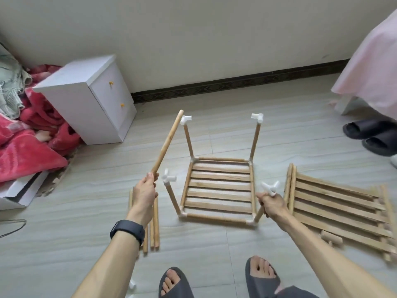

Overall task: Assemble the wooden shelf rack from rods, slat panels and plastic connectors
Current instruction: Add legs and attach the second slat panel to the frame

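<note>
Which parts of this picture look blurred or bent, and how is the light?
Head view: soft, even light, faint shadows, no glare; the wide lens bends the skirting board into a curve; the loose slat panel and the white connector in the right hand look smeared; the rod in the left hand looks sharp.

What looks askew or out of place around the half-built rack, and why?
The spare slat panels, right of the rack, lie stacked crookedly, edges misaligned. A small white piece, likely a connector, lies stray beside the left foot, away from other parts.

Rack frame (219, 187) on floor, four rods (255, 140) upright, white connectors (169, 179) atop.
</note>
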The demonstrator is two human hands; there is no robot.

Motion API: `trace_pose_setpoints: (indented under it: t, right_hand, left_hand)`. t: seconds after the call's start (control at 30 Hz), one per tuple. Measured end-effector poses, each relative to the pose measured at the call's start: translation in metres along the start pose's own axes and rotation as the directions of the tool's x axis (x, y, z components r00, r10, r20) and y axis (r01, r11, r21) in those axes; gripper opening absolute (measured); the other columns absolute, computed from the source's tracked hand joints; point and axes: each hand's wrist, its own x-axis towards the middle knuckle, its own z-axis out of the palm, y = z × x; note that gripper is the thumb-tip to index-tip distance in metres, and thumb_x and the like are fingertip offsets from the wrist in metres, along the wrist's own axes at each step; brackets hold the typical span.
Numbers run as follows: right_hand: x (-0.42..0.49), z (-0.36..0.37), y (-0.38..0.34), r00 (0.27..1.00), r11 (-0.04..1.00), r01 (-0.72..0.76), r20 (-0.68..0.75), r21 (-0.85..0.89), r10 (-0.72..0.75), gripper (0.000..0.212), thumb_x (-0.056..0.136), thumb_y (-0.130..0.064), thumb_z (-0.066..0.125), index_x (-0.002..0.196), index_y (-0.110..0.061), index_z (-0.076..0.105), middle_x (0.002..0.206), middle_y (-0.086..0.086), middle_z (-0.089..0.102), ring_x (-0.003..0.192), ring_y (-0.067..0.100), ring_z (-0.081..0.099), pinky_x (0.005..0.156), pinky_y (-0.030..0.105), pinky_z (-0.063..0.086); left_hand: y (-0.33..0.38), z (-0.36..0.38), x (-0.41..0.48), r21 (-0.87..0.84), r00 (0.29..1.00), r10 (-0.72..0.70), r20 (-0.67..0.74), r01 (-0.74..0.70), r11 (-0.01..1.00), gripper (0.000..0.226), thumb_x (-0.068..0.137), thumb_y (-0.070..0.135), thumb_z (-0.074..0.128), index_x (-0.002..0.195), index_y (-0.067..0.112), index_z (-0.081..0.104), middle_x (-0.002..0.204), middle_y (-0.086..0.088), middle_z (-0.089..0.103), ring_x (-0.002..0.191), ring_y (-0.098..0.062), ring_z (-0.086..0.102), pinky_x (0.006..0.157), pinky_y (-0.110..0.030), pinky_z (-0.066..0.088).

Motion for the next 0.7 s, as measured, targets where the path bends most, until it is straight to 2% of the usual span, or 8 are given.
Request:
trace_pose_setpoints:
  t: [0.07, 0.2, 0.27, 0.33, 0.4, 0.47, 0.57, 0.7]
  right_hand:
    - [0.008, -0.007, 0.003, 0.998, 0.998, 0.028, 0.051, -0.056, -0.025, 0.035, 0.095, -0.021, 0.065, 0.062, -0.015, 0.053, 0.05, -0.004, 0.049, 0.055, 0.017, 0.046, 0.054, 0.028, 0.037]
    - [0.024, -0.025, 0.005, 0.948, 0.982, 0.131, 0.308, -0.137, -0.084, 0.037, 0.094, -0.02, 0.066, 0.061, -0.018, 0.05, 0.054, -0.002, 0.048, 0.055, 0.014, 0.048, 0.052, 0.028, 0.039]
    - [0.031, -0.03, 0.0, 0.904, 0.971, 0.162, 0.421, -0.177, -0.074, 0.034, 0.095, -0.02, 0.065, 0.063, -0.018, 0.052, 0.058, -0.001, 0.051, 0.055, 0.012, 0.05, 0.052, 0.028, 0.042]
    - [0.038, -0.034, -0.004, 0.881, 0.964, 0.166, 0.47, -0.205, -0.052, 0.03, 0.097, -0.02, 0.063, 0.068, -0.014, 0.057, 0.061, -0.001, 0.057, 0.056, 0.012, 0.055, 0.052, 0.026, 0.045]
    - [0.044, -0.035, -0.003, 0.915, 0.979, 0.13, 0.4, -0.159, -0.057, 0.026, 0.1, -0.023, 0.061, 0.079, -0.008, 0.064, 0.063, -0.001, 0.065, 0.061, 0.014, 0.06, 0.054, 0.025, 0.048]
    - [0.047, -0.032, 0.004, 0.979, 0.995, 0.086, 0.191, -0.044, -0.076, 0.028, 0.103, -0.03, 0.057, 0.092, -0.007, 0.066, 0.073, 0.001, 0.069, 0.07, 0.018, 0.065, 0.065, 0.032, 0.053]
    - [0.04, -0.017, 0.009, 0.996, 0.997, 0.049, -0.072, 0.068, -0.044, 0.028, 0.102, -0.038, 0.054, 0.097, -0.014, 0.066, 0.086, 0.003, 0.069, 0.081, 0.026, 0.068, 0.082, 0.046, 0.055]
    - [0.027, 0.003, 0.015, 0.999, 0.996, -0.004, -0.041, -0.089, 0.001, 0.038, 0.099, -0.038, 0.051, 0.072, -0.012, 0.06, 0.063, 0.007, 0.062, 0.066, 0.027, 0.063, 0.067, 0.037, 0.048]
  left_hand:
    - [0.003, 0.016, 0.014, 0.052, 1.0, 0.0, 0.009, -0.001, 0.999, 0.033, 0.108, 0.042, 0.04, 0.108, 0.025, 0.069, 0.124, 0.0, 0.059, 0.117, -0.021, 0.05, 0.109, -0.048, 0.041]
    - [0.007, 0.034, 0.037, 0.096, 0.999, -0.008, 0.053, 0.003, 0.995, 0.032, 0.108, 0.04, 0.04, 0.1, 0.027, 0.068, 0.126, -0.001, 0.059, 0.116, -0.021, 0.05, 0.113, -0.051, 0.038]
    - [0.003, 0.038, 0.041, 0.1, 0.998, -0.029, 0.058, 0.023, 0.995, 0.033, 0.108, 0.04, 0.039, 0.101, 0.024, 0.068, 0.124, -0.005, 0.061, 0.109, -0.021, 0.055, 0.108, -0.048, 0.042]
    - [-0.005, 0.038, 0.04, 0.129, 0.998, -0.031, 0.053, 0.024, 0.991, 0.037, 0.108, 0.042, 0.038, 0.104, 0.019, 0.067, 0.117, -0.01, 0.064, 0.101, -0.024, 0.059, 0.094, -0.042, 0.048]
    - [-0.013, 0.036, 0.035, 0.154, 0.999, -0.037, 0.038, 0.031, 0.988, 0.041, 0.108, 0.044, 0.036, 0.106, 0.016, 0.066, 0.11, -0.012, 0.064, 0.1, -0.027, 0.061, 0.09, -0.044, 0.05]
    - [-0.021, 0.035, 0.027, 0.175, 0.999, -0.043, 0.02, 0.039, 0.984, 0.043, 0.108, 0.044, 0.034, 0.109, 0.013, 0.064, 0.103, -0.01, 0.063, 0.098, -0.027, 0.062, 0.092, -0.047, 0.052]
    - [-0.032, 0.038, 0.008, 0.177, 0.999, -0.012, -0.041, 0.019, 0.984, 0.038, 0.109, 0.039, 0.033, 0.112, 0.009, 0.056, 0.097, -0.005, 0.06, 0.09, -0.023, 0.06, 0.079, -0.04, 0.053]
    - [-0.041, 0.041, -0.017, 0.098, 0.983, 0.004, -0.185, 0.014, 0.995, 0.023, 0.11, 0.032, 0.032, 0.089, 0.035, 0.041, 0.088, 0.011, 0.046, 0.079, -0.007, 0.051, 0.064, -0.021, 0.039]
